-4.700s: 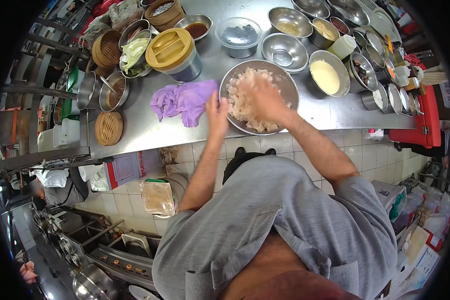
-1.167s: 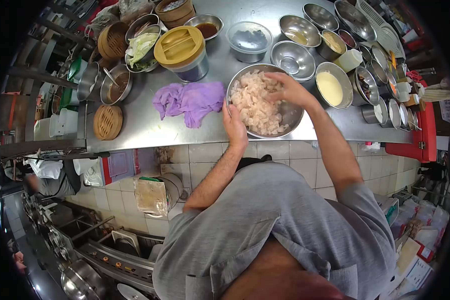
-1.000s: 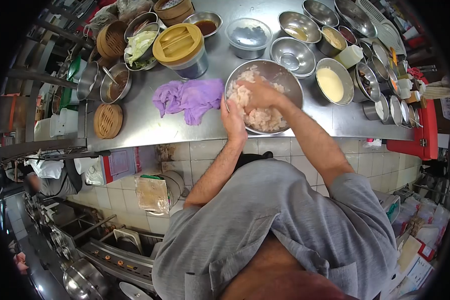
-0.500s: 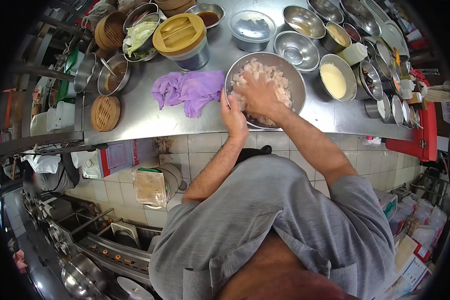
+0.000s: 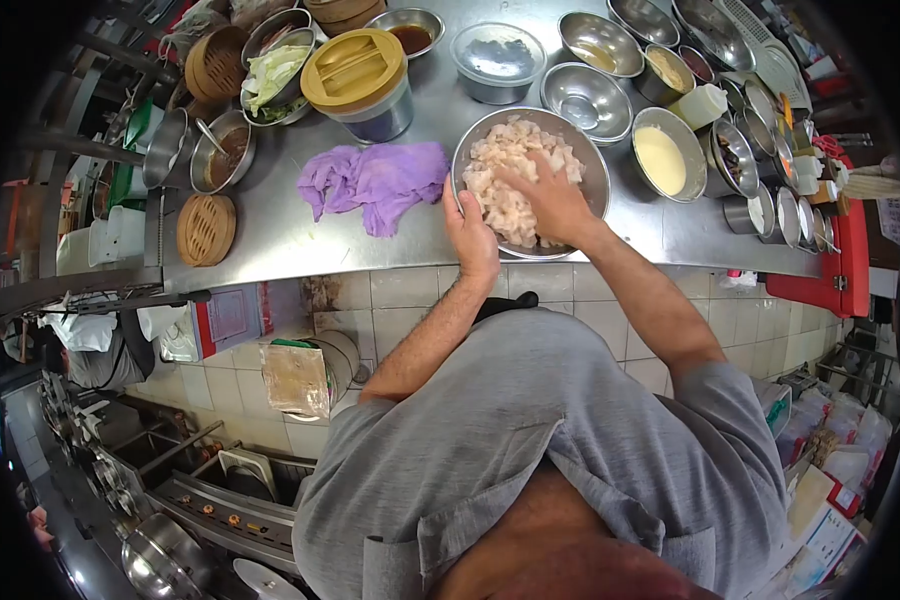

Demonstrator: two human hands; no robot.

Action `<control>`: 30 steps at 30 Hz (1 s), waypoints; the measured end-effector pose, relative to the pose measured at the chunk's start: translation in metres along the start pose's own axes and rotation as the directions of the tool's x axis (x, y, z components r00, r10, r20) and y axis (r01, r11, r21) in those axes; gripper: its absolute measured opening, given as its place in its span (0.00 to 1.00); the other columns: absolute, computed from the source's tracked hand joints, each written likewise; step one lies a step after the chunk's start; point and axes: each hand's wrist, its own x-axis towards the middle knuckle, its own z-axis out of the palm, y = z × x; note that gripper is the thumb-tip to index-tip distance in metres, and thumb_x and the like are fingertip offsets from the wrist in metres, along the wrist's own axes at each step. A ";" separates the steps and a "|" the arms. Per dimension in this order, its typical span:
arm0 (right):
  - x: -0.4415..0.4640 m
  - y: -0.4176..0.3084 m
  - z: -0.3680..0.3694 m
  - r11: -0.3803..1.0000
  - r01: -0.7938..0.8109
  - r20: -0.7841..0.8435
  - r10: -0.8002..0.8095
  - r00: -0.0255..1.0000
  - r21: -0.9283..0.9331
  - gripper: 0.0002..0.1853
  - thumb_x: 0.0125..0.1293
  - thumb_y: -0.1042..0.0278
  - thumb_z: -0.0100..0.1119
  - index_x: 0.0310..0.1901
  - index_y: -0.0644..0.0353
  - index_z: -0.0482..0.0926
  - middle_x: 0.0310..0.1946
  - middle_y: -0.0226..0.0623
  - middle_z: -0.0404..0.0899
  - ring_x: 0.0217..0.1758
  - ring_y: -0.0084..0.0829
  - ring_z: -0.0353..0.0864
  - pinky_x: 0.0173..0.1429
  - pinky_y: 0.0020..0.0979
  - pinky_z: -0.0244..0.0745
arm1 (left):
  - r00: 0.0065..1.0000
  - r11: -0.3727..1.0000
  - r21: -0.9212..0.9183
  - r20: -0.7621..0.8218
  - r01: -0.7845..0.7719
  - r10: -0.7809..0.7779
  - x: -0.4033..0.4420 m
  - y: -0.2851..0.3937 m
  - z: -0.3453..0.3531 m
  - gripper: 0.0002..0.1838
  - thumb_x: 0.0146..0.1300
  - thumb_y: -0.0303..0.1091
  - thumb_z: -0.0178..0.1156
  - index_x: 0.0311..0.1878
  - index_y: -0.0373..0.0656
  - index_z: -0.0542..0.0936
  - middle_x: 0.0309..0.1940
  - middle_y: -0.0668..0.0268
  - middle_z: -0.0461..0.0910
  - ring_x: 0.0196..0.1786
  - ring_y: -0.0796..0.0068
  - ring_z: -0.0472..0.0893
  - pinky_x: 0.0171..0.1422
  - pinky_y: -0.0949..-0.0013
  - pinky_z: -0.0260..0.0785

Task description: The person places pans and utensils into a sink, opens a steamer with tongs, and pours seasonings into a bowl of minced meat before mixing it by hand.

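A large metal mixing bowl point(image 5: 602, 200) stands near the counter's front edge, filled with pale pink diced raw meat point(image 5: 505, 165), perhaps chicken. My left hand point(image 5: 470, 235) grips the bowl's left rim, thumb up along the wall. Inside the bowl, my right hand point(image 5: 553, 205) lies on the right part of the meat with fingers apart, their tips partly sunk among the pieces. Just left of the bowl is a crumpled purple cloth point(image 5: 380, 185), close to my left fingers.
Behind the bowl stand a lidded clear tub point(image 5: 498, 60), a yellow-lidded container point(image 5: 360, 80) and an empty metal bowl point(image 5: 585, 100). A bowl of pale yellow liquid point(image 5: 660, 160) is at right. A bamboo steamer lid point(image 5: 207, 230) lies at left, near a sauce bowl point(image 5: 232, 150).
My right hand has moved right across the meat, uncovering the pieces at the bowl's left and middle. My left hand keeps its place on the rim. The view has shifted slightly.
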 end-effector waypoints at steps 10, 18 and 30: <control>0.032 -0.009 -0.056 0.932 -0.284 -0.037 0.300 0.953 0.224 0.27 0.52 0.73 0.55 0.57 0.44 0.70 0.52 0.45 0.72 0.55 0.43 0.73 0.56 0.41 0.69 | 1.000 0.999 0.054 -0.016 -0.005 0.006 -0.005 0.000 -0.003 0.25 0.71 0.39 0.41 0.65 0.36 0.54 0.58 0.58 0.64 0.59 0.70 0.65 0.63 0.69 0.56; 0.001 0.039 -0.046 0.832 0.196 0.009 -0.234 0.972 0.520 0.31 0.49 0.80 0.55 0.59 0.52 0.69 0.58 0.49 0.67 0.60 0.38 0.68 0.58 0.33 0.67 | 1.000 0.996 0.092 0.011 -0.003 0.002 -0.003 0.000 -0.009 0.24 0.71 0.38 0.40 0.65 0.35 0.55 0.60 0.57 0.62 0.60 0.69 0.63 0.65 0.68 0.54; 0.040 -0.001 -0.021 0.423 -0.328 0.263 0.205 0.943 0.845 0.32 0.51 0.66 0.61 0.60 0.55 0.66 0.62 0.44 0.62 0.61 0.36 0.65 0.58 0.35 0.66 | 0.997 0.997 0.030 0.037 0.071 -0.072 0.001 0.006 -0.007 0.25 0.71 0.39 0.37 0.67 0.40 0.51 0.60 0.58 0.61 0.61 0.70 0.63 0.64 0.68 0.56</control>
